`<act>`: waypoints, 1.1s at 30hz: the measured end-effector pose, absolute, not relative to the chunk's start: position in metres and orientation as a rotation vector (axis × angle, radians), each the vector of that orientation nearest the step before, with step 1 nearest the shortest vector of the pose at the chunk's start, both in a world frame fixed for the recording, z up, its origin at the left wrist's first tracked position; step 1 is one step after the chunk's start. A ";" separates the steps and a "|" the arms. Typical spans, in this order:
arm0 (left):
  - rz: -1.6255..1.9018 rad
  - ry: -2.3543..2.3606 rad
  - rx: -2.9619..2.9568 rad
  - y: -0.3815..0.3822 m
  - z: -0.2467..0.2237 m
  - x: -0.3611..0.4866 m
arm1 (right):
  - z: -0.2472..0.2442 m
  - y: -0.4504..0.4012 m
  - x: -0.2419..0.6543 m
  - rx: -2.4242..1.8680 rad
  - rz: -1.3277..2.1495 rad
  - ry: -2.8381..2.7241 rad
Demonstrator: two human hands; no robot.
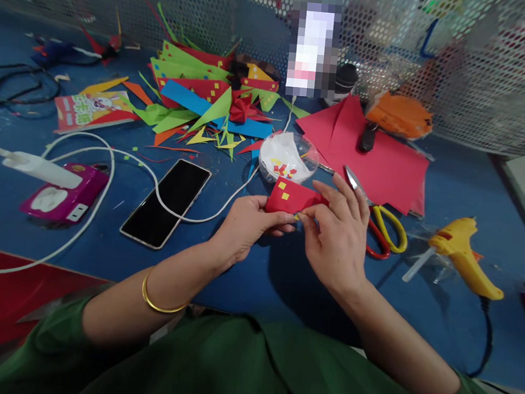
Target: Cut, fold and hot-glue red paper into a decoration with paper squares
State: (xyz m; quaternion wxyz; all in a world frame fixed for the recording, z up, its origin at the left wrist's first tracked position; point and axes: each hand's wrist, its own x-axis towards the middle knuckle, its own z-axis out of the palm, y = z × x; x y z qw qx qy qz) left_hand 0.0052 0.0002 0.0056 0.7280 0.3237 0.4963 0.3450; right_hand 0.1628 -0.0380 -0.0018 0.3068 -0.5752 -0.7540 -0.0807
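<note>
Dish (312,157): white paper (281,148), red and yellow bits (285,170) | left hand (245,227): gripping red card (298,196) | right hand (338,243): pinching yellow square (296,217)

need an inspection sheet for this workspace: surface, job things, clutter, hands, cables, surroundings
Surface: blue table, small paper scraps scattered
Job things: red paper piece bearing yellow squares; clear dish with paper bits
Clutter: cut coloured paper, red sheets, scissors, yellow glue gun, dark-screened phone
Left hand: holds the red paper piece
Right hand: fingers at its lower edge, beside a yellow bit; grip unclear
Cables: white cable crosses the phone; black cord runs from the glue gun
Surroundings: perforated panel behind
Other people: nothing seen
</note>
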 end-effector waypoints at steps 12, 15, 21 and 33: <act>0.843 1.047 0.720 0.000 0.000 0.005 | -0.002 -0.039 0.162 -1.550 -0.116 -1.959; 0.856 1.057 0.716 0.000 0.001 0.006 | -0.001 -0.038 0.165 -1.542 -0.086 -1.949; 0.835 1.097 0.720 0.000 0.005 0.006 | 0.003 -0.035 0.174 -1.544 -0.001 -1.895; 0.836 1.092 0.721 0.000 0.006 0.006 | 0.005 -0.034 0.173 -1.502 0.139 -1.906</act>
